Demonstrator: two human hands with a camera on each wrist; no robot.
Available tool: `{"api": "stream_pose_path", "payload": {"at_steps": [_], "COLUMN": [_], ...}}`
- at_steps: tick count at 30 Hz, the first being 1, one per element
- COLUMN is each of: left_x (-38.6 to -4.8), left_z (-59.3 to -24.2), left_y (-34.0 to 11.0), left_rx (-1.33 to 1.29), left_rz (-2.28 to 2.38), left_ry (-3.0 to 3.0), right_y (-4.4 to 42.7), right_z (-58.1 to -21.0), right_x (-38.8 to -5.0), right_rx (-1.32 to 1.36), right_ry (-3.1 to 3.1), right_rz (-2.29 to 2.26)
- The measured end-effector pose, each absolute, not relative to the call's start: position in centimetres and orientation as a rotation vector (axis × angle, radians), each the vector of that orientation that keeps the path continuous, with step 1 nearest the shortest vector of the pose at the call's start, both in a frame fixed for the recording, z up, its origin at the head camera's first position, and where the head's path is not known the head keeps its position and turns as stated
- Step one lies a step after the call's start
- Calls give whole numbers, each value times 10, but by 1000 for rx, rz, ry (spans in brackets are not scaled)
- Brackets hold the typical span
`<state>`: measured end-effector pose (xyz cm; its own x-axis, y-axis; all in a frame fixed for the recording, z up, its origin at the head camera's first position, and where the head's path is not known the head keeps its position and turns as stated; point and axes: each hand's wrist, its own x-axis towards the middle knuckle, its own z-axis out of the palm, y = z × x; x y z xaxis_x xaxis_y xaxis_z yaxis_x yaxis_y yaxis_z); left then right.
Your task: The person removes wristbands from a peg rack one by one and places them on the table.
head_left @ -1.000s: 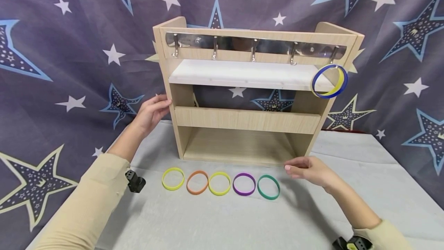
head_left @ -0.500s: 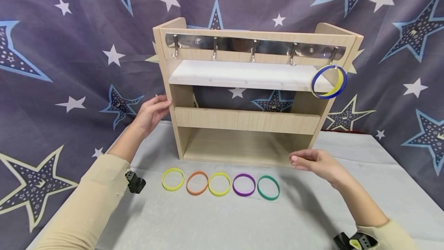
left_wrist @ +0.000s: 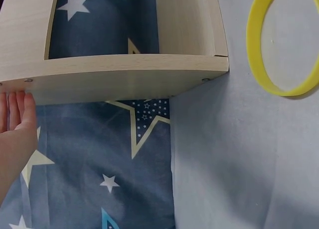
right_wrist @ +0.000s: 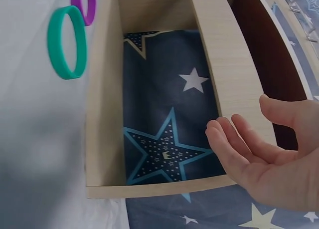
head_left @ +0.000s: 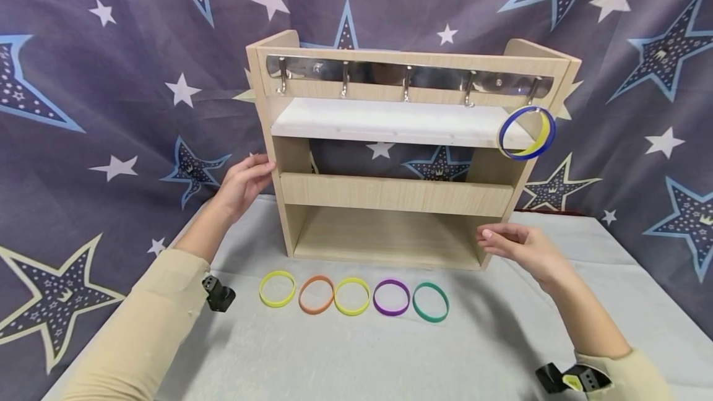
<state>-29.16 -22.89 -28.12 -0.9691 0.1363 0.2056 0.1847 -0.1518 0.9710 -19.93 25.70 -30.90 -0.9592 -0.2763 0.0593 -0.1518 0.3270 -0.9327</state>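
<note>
A light wooden shelf unit (head_left: 395, 194) stands on the table. My left hand (head_left: 242, 185) rests its fingertips against the unit's left side panel, and the left wrist view shows those fingers (left_wrist: 19, 109) fairly straight. My right hand (head_left: 520, 249) hovers in front of the unit's lower right corner, fingers loosely bent, with nothing in it; thumb and fingers stand apart in the right wrist view. A blue wristband (head_left: 550, 141) and a yellow wristband (head_left: 540, 140) hang together from the rightmost hook (head_left: 534, 88) of the metal hook rail (head_left: 379, 73).
In front of the unit several wristbands lie in a row: a yellow one (head_left: 262, 296), an orange one (head_left: 301, 302), another yellow one (head_left: 352, 312), a purple one (head_left: 391, 312) and a green one (head_left: 431, 319). A starry curtain (head_left: 139, 116) hangs behind.
My right hand has risen and moved to the right, away from the green wristband, along the unit's front. My left hand has stayed on the side panel.
</note>
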Motion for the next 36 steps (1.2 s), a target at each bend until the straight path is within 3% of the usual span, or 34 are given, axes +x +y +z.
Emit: {"api": "stream_pose_path", "payload": {"at_steps": [23,36], "left_x": [-291,-290], "left_z": [-282,-282], "left_y": [-228,-228], "left_rx": [-388,-402], "left_rz": [-2335,-2334], "left_ry": [-2019,-1995], "right_y": [254,246], "right_z": [-263,-238], "right_x": [-205,-203], "right_rx": [-598,-384], "right_ry": [2062,1610], "right_rz": [-2507,-3038]}}
